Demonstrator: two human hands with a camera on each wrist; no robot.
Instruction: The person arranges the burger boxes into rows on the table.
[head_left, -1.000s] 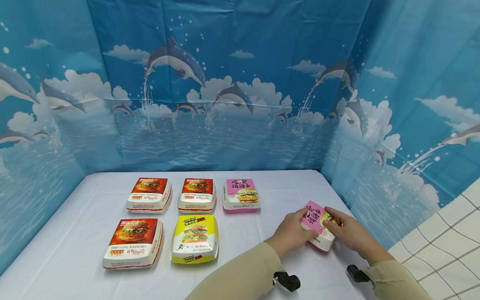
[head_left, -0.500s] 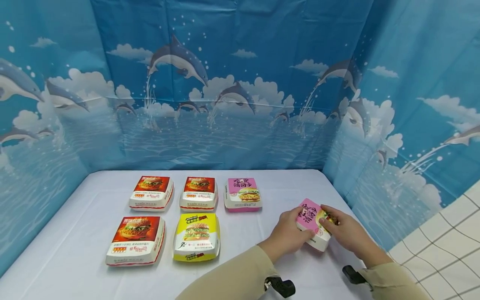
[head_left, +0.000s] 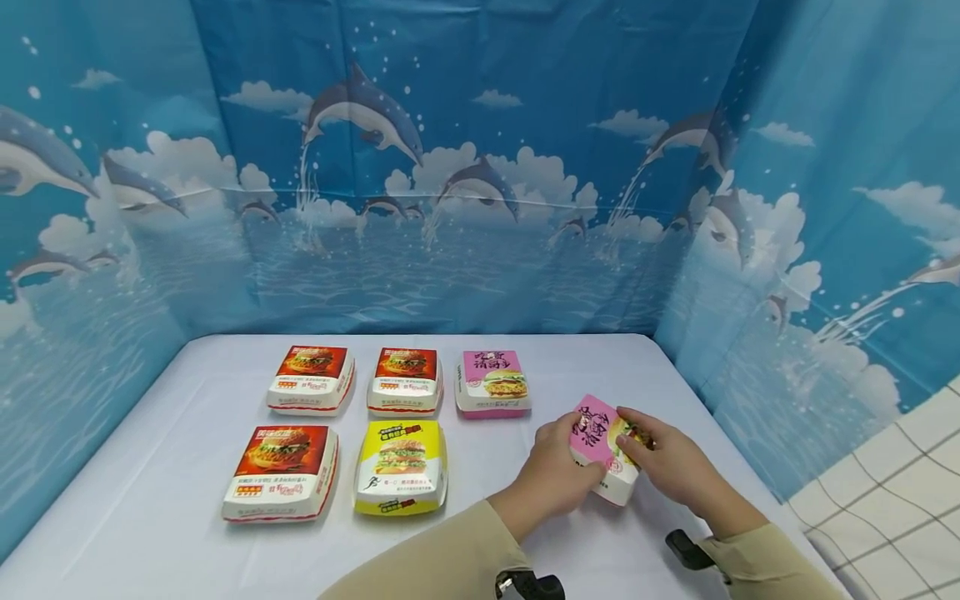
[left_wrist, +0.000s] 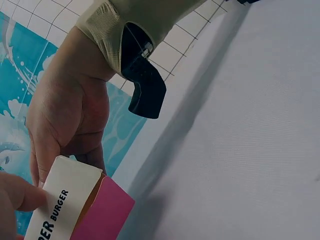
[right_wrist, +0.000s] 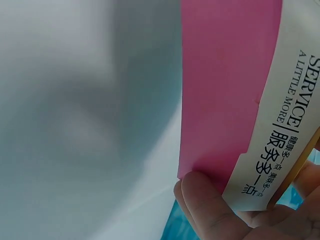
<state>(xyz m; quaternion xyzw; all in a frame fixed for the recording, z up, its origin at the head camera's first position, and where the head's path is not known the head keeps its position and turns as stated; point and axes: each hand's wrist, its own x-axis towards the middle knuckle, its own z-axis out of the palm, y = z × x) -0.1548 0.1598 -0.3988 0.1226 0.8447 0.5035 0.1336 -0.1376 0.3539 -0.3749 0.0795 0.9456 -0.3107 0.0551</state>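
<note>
Both hands hold a pink and white burger box (head_left: 596, 433) on the right side of the table, tilted at an angle. My left hand (head_left: 551, 471) grips its left side, the thumb along the near edge. At its right side, my right hand (head_left: 675, 467) pinches the lid and the far edge. In the left wrist view, the white side of the box (left_wrist: 65, 200) carries lettering and its pink base shows a narrow gap. The right wrist view shows the box's pink base (right_wrist: 225, 90) above the cloth, right-hand fingers (right_wrist: 210, 205) at one corner.
Three red and white burger boxes, one (head_left: 281, 475) in front, stand at left. A yellow box (head_left: 401, 468) stands near the middle, another pink box (head_left: 492, 385) behind. White cloth (head_left: 187, 450) covers the table. A dolphin-print curtain (head_left: 420, 275) hangs around it; white tiles (head_left: 885, 483) show at right.
Both hands have moved left with the pink burger box, toward the other boxes. The head view has shifted slightly. The other boxes stay in their places.
</note>
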